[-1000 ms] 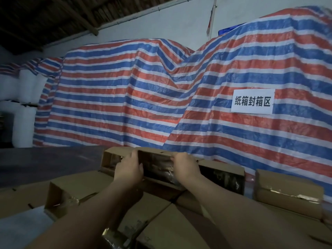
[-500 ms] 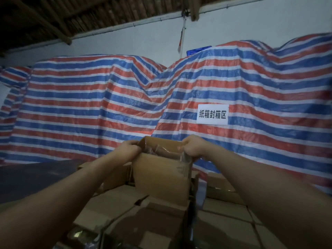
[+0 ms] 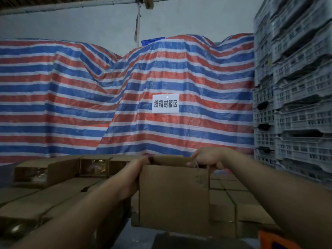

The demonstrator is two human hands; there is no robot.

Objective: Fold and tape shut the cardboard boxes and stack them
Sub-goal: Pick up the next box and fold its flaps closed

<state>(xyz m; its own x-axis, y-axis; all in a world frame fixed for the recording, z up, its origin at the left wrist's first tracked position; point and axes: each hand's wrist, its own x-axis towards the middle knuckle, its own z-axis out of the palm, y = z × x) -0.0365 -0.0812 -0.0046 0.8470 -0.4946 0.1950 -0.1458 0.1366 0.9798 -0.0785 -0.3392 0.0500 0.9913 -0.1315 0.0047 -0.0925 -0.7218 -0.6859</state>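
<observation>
Low centre of the frame, the cardboard box [image 3: 173, 196] hangs upright between both hands: the left hand [image 3: 142, 161] curls over its top left edge, the right hand [image 3: 208, 158] grips the top right corner. Best keep it level and set it squarely on the stacked boxes [image 3: 53, 193] at lower left. Half a second ago it sat farther left, and the grey crates [image 3: 294, 97] were out of view.
</observation>
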